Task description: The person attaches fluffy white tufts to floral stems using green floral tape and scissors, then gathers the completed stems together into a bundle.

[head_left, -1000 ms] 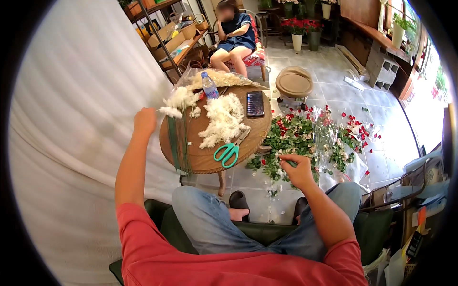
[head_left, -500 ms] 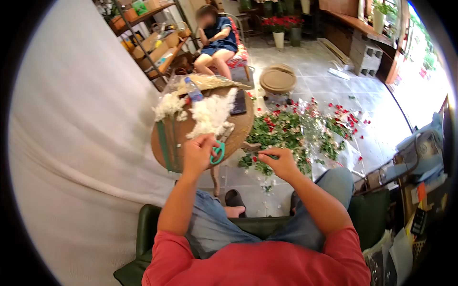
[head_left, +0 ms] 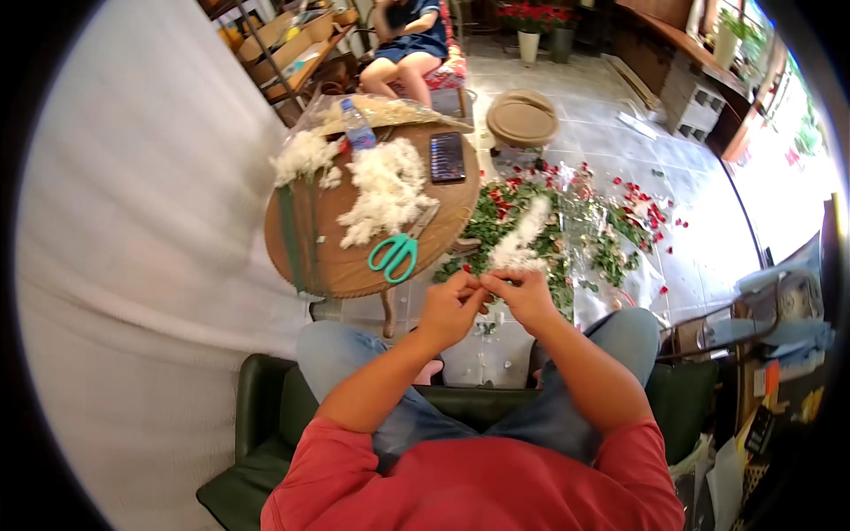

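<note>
My left hand (head_left: 452, 310) is closed in a pinch, its fingertips meeting those of my right hand (head_left: 524, 299) above my lap. My right hand is closed too. A white fluffy sprig (head_left: 522, 241) rises from between the fingertips, its lower end hidden by them. To the left, scissors with teal handles (head_left: 392, 257) lie on the round wooden table (head_left: 350, 270), apart from both hands. Beyond them on the tabletop is a pile of white fluffy material (head_left: 385, 190), with a smaller white clump (head_left: 305, 159) farther left.
The table also holds a water bottle (head_left: 358, 126), a phone (head_left: 447, 157) and a plastic-wrapped bundle (head_left: 398, 112). Cut greenery with red petals (head_left: 611, 252) covers the floor ahead, near a round stool (head_left: 522, 119). Another person (head_left: 407, 53) sits across the table.
My left hand has left the scissors' handles and moved right to meet my right hand. The white sprig now stands at their fingertips. The view has tilted downward.
</note>
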A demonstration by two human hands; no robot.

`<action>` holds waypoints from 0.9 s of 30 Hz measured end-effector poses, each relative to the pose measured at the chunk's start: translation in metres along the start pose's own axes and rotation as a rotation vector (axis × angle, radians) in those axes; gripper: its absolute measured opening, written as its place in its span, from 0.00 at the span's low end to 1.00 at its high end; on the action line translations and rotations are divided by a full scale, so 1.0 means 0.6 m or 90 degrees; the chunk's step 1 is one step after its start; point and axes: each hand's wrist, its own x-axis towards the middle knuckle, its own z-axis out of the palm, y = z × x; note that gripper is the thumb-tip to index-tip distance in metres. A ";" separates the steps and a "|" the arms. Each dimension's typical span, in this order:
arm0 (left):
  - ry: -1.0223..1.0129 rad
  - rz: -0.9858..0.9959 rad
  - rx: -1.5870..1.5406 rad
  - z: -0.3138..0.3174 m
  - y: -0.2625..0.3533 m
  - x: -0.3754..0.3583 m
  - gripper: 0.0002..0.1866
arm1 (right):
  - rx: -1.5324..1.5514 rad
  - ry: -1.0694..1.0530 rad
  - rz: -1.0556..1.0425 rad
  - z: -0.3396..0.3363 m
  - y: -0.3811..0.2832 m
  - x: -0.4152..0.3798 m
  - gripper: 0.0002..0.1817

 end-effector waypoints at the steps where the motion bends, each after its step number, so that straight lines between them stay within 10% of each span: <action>1: 0.014 0.001 0.003 -0.006 0.007 -0.002 0.06 | 0.022 0.000 -0.017 0.002 -0.001 0.002 0.13; 11: -0.014 0.022 0.184 -0.063 0.028 -0.002 0.06 | 0.092 0.113 -0.031 -0.029 -0.006 0.018 0.13; 13: -0.123 0.213 0.333 -0.116 0.051 0.013 0.05 | 0.068 0.140 -0.028 -0.031 -0.010 0.014 0.14; 20: 0.481 0.185 0.607 -0.361 0.035 0.091 0.10 | 0.001 0.134 -0.052 -0.029 0.003 0.009 0.13; 27: 0.483 -0.162 0.751 -0.461 -0.022 0.139 0.24 | -0.066 0.125 -0.058 -0.016 -0.010 0.006 0.13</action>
